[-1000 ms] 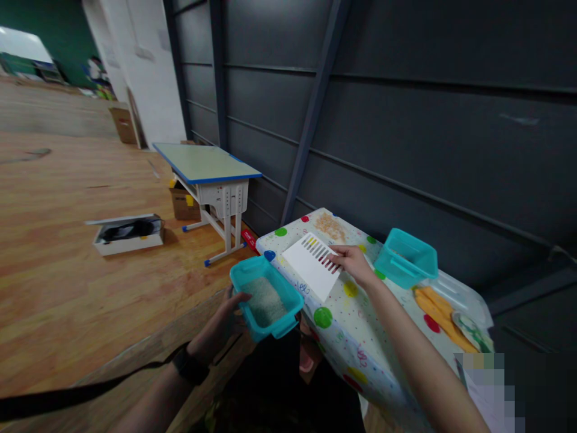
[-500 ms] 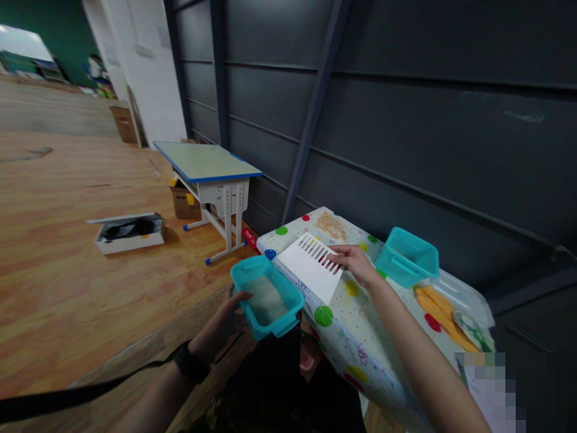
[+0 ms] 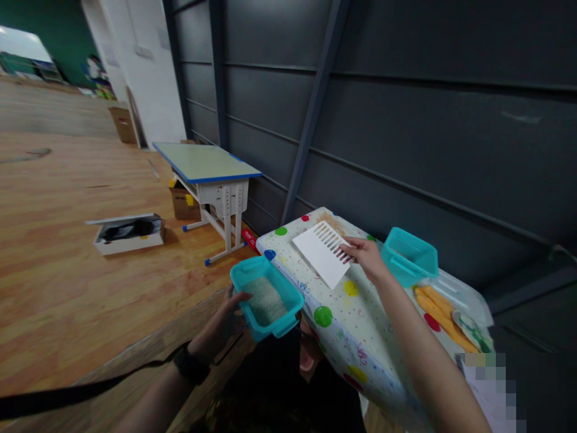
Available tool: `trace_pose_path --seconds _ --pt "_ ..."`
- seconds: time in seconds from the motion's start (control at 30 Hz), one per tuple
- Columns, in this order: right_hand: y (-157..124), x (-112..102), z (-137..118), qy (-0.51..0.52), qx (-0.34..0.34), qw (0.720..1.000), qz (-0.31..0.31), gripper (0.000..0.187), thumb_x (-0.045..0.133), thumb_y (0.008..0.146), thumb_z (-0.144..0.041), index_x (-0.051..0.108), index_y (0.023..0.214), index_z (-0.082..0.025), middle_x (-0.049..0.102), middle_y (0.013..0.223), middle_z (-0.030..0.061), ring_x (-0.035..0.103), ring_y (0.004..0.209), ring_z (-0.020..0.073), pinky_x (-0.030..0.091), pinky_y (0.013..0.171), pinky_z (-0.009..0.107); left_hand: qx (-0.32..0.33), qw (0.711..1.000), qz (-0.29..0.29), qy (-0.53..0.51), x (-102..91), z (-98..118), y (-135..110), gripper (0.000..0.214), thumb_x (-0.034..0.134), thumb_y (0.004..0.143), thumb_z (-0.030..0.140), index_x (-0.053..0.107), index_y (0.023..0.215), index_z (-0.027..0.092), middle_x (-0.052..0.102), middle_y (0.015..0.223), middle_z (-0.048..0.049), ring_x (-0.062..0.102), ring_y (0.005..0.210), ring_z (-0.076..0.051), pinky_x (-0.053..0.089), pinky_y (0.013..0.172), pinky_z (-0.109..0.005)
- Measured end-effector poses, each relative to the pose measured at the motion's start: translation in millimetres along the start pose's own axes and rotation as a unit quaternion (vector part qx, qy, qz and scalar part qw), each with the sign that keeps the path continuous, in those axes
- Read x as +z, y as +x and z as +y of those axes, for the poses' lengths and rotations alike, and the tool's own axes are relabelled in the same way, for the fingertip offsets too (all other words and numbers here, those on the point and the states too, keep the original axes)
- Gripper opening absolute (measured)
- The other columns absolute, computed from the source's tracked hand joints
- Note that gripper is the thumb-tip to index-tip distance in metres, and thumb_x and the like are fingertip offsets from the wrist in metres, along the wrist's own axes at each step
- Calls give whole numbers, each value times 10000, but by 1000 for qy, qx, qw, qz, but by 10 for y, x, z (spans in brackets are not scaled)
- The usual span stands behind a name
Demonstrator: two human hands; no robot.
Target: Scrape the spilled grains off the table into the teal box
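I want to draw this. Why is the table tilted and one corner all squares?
Head view: the wide lens seems to tilt and stretch the spotted table; the bottom-right corner is a pixelated patch; the right hand and white slotted card look slightly soft; the grey wall is dim, no glare.

A hall-like room: wide wooden floor [image 3: 67,252], dark panelled wall [image 3: 406,120], school desk [image 3: 207,165] centre left.

Table in a dotted cloth [image 3: 336,319], grain scatter [image 3: 337,221] at the far end, teal tub [image 3: 410,257] at right, orange pieces [image 3: 439,307] nearer
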State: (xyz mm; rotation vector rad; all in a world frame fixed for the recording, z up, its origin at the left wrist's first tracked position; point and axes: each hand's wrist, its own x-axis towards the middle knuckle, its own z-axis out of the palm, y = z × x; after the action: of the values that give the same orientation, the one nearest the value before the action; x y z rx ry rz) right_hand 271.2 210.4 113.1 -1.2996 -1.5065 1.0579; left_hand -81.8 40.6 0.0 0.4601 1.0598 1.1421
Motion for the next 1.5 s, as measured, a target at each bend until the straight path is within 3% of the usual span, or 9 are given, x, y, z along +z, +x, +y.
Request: trace_pose_path --seconds 0.1,0.17,0.3,0.47,0.67,0.87,1.07,1.17,1.5 --pt "178 -182 45 -26 -14 997 78 480 903 701 -373 880 1114 -128 862 935 108 745 707 225 575 633 316 29 999 20 29 24 3 -6 780 889 776 442 520 1449 308 723 1070 -17 701 629 -168 563 550 -304" --pt "247 -234 92 -39 -16 995 89 457 907 705 -364 882 1094 -124 862 942 114 750 718 231 580 648 324 31 999 24 25 23 -4 6 776 887 778 439 530 1451 296 715 1020 -13 720 649 -189 570 556 -309" --pt "269 -187 169 -64 -29 996 50 388 874 748 -351 891 1071 -135 867 965 115 760 736 242 594 679 341 16 999 29 41 -22 -45 73 788 856 825 415 489 1510 292 709 972 -12 749 671 -217 601 589 -332" --pt "268 -53 198 -99 -59 993 34 323 787 791 -263 898 1073 -151 874 994 97 752 745 227 580 699 329 16 998 29 44 -30 -49 80 735 815 871 391 486 1524 313 728 1157 -67 756 699 -205 618 609 -346" --pt "237 5 218 -71 -20 997 2 334 820 767 -243 894 1075 -137 863 947 101 732 711 212 574 656 313 10 999 28 41 -41 -51 78 745 826 852 401 496 1513 302 726 1120 -58 725 644 -184 604 606 -341" --pt "219 -19 227 -44 -9 998 42 350 832 747 -259 893 1066 -128 860 911 95 723 686 205 576 644 310 15 998 32 45 -9 -31 62 814 848 812 437 481 1529 318 736 1129 -46 734 661 -190 603 593 -330" --pt "219 48 192 -52 -6 999 -2 326 860 740 -251 897 1044 -140 855 874 95 719 673 203 581 633 302 5 999 37 39 -21 -57 88 815 841 828 409 466 1544 304 732 983 -20 701 610 -183 580 585 -325" --pt "268 83 158 -46 -1 999 13 355 847 746 -255 892 1074 -127 843 829 83 700 633 192 556 596 285 10 999 30 40 -17 -38 69 853 869 805 436 472 1547 298 727 964 -20 710 632 -193 577 591 -320" --pt "328 197 162 -32 27 999 16 312 812 734 -187 884 1033 -131 821 775 62 675 609 168 530 565 256 8 999 23 43 -22 -62 109 837 824 828 403 430 1563 330 718 1190 -57 742 692 -205 612 593 -344"
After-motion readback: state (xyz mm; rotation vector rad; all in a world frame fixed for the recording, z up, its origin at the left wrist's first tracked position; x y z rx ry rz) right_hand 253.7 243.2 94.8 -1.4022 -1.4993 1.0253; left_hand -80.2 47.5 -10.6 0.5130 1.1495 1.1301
